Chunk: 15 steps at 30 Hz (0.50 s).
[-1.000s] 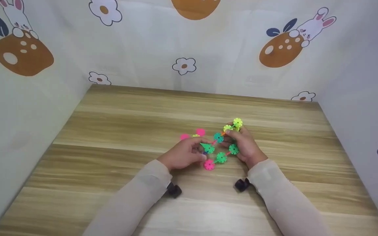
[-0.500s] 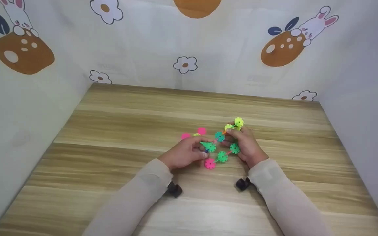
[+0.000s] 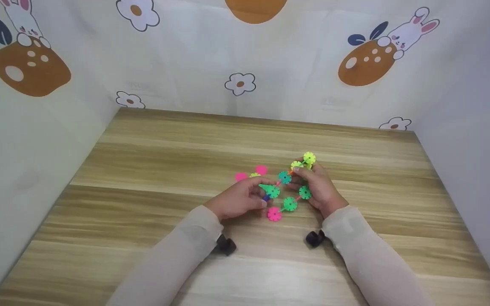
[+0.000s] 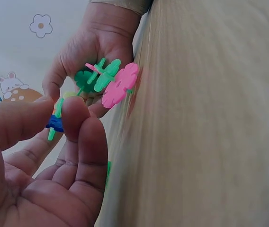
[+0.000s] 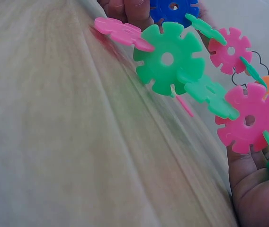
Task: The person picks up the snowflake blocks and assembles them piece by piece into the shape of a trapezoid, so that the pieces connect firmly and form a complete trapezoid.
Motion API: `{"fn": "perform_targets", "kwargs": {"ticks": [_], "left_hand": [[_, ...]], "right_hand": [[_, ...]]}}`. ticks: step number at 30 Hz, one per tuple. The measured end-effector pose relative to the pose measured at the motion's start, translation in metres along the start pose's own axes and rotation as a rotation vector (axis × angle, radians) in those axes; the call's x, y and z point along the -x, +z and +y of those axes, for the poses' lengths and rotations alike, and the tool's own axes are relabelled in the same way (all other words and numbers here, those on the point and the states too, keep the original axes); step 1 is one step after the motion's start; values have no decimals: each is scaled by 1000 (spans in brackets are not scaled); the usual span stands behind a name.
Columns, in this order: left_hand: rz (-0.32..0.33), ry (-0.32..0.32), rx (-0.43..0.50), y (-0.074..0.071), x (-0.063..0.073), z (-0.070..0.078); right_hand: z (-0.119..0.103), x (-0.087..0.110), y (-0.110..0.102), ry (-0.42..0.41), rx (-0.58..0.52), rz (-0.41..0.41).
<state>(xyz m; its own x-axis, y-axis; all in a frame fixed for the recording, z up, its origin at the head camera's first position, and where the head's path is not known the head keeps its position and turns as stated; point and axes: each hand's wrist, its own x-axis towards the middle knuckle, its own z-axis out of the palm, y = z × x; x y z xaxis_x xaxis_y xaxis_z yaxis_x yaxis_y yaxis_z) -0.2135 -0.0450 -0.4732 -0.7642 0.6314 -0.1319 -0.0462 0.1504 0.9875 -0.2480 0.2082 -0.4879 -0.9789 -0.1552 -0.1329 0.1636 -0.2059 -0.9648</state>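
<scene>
A chain of slotted plastic snowflake discs, green, pink, orange, yellow and blue, bends between the two hands. My left hand point(image 3: 238, 197) pinches the blue disc point(image 4: 55, 124) between thumb and fingertips, with a green disc point(image 3: 273, 191) slotted into it. My right hand point(image 3: 319, 187) grips the chain near a yellow disc point(image 3: 297, 165), its thumb on top. A second yellow disc point(image 3: 309, 157) sticks out beyond those fingers. One end of the chain, a pink disc point(image 4: 121, 85), hangs free above the table, joined to green discs point(image 5: 168, 58). Fingers hide part of the chain.
Behind the left hand, a pink disc point(image 3: 261, 170) and others, pink and yellow, lie on the wood-grain table point(image 3: 164, 148). Dark camera mounts point(image 3: 227, 246) stick out under both wrists. Patterned cloth walls point(image 3: 185, 63) enclose the table at the back and sides.
Both hands keep their holds in nearly the same place. The free pink end of the chain has shifted slightly to the right.
</scene>
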Motion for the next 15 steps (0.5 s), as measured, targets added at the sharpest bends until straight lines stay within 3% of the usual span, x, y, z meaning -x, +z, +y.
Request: {"fn": "perform_targets", "kwargs": {"ticks": [10,15], "left_hand": [[-36,2,61,-2,1,0],[-22,19,-48,0,1,0]], "right_hand": [[0,0,1,0,4,6],[0,0,0,13,30,-1]]}}
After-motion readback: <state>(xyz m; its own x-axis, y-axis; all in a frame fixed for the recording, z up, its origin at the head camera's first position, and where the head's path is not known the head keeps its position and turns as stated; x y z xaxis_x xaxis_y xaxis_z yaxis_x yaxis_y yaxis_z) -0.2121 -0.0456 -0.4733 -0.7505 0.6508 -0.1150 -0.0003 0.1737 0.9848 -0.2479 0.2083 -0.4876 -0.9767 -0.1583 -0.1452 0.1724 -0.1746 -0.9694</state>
